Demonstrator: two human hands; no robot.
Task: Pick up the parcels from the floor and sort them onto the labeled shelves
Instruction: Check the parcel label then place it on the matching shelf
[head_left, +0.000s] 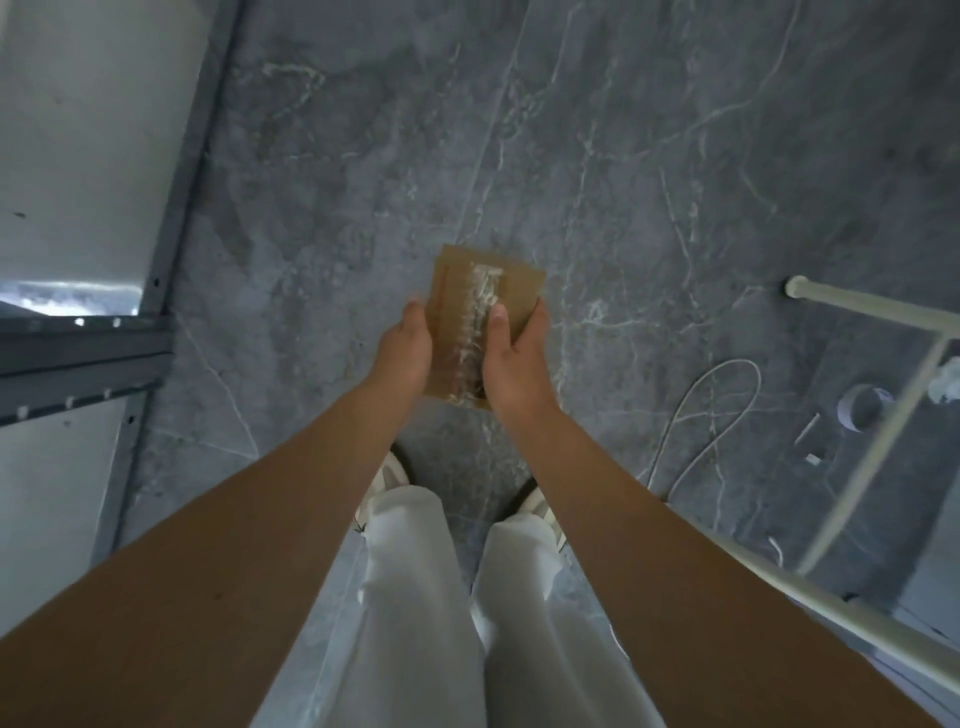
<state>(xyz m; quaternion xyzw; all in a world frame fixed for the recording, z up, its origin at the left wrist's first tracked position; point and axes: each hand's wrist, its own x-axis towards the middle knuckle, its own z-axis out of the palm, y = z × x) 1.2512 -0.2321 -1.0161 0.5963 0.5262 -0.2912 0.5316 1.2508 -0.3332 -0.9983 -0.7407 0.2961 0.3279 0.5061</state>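
A small brown cardboard parcel (483, 291) with a strip of clear tape down its middle is held above the grey marble floor, in the centre of the head view. My left hand (405, 348) grips its left edge. My right hand (517, 353) grips its right side with the thumb lying on the taped top. The parcel's near end is hidden behind my hands. A grey metal shelf unit (83, 353) with pale boards stands at the left.
A white metal frame (878, 312) runs along the right side. On the floor beside it lie a white cable (696, 415) and a tape roll (862, 415). My white trousers and shoes are directly below the parcel.
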